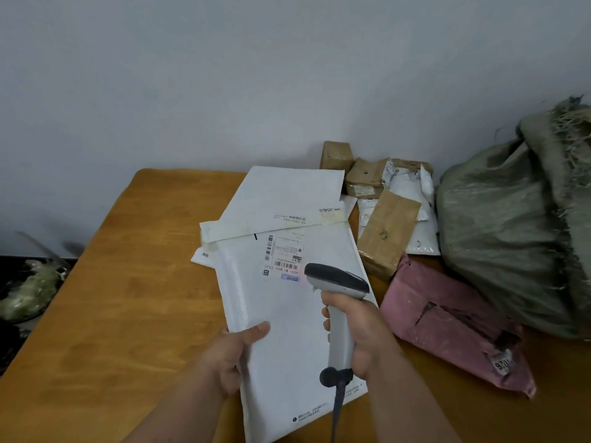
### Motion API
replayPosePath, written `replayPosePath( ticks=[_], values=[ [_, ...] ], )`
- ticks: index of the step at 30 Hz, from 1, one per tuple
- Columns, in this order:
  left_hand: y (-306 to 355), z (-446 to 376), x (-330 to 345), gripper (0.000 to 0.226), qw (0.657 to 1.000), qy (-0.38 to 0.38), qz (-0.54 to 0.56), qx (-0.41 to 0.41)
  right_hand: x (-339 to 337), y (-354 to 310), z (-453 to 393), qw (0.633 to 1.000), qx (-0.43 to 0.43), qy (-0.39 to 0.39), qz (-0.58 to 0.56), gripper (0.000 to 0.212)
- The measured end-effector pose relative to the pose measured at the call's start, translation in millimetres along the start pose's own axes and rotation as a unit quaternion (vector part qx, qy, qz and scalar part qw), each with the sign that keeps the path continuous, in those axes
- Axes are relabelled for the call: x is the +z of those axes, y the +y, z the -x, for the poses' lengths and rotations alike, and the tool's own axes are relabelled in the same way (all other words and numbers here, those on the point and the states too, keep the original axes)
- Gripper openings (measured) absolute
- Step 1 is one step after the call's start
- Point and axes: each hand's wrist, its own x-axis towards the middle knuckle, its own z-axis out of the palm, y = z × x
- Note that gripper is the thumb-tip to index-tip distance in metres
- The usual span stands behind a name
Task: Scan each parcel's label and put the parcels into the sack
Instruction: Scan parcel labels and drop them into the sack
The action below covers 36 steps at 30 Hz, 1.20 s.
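My left hand (pixel 232 356) grips the left edge of a large white padded mailer (pixel 281 314), thumb on top. Its shipping label (pixel 283 255) with barcodes faces up near the far end. My right hand (pixel 358 330) holds the grip of a grey barcode scanner (pixel 335 279), whose dark head points at the label; a reddish glow shows just below the label. A green woven sack (pixel 511 225) slumps at the right end of the table.
A second white mailer (pixel 287 193) lies beyond the held one. Brown taped boxes (pixel 388 231) and small white bags (pixel 406 187) are piled at the back right. A pink poly parcel (pixel 454 324) lies by the sack. The wooden table (pixel 128 298) stands against a wall.
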Motion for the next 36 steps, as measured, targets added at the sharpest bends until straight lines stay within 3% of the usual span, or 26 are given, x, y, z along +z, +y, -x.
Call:
replayPosePath(
  ticks=[6,17,36],
  values=[
    [-0.2,13.9,9.8,0.068,0.999,0.007,0.008,0.039,-10.7,-7.9,11.0,1.0,-0.021,-0.019,0.01,0.033],
    [-10.6,33.5,25.2,0.05,0.997,0.01,0.024,0.078,-25.7,-14.6,22.3,0.998,-0.037,-0.039,0.009,0.036],
    [-36.9,50.4,41.1,0.066,0.994,0.025,0.044,0.1,-54.7,-18.3,37.2,0.996,-0.04,-0.075,0.013,0.03]
  ],
)
